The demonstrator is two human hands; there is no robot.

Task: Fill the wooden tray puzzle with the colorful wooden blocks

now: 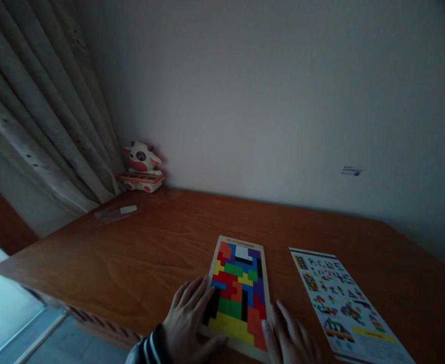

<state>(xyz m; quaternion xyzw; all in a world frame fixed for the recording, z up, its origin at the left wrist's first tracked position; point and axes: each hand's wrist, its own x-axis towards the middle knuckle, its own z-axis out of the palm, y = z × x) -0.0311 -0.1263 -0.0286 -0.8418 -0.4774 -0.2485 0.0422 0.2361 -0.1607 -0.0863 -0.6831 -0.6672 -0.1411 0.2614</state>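
A wooden puzzle board point(265, 273) lies flat on the brown table, its frame filled with coloured block pieces in red, blue, green, yellow, purple, orange and black. Near its top edge is a white patch. My left hand point(190, 321) rests at the board's lower left edge, fingers apart, palm down. At the lower right edge is my right hand point(288, 336), its fingers spread and its thumb touching the frame. Neither hand holds a piece. The bottom of my right hand is cut off by the picture's edge.
A printed sheet point(343, 303) with coloured figures lies right of the board on the table point(150, 253). At the back left, a cow toy point(141, 167) stands by the curtain point(44, 101). A clear plastic wrapper point(110, 215) lies before it. A wall rises behind.
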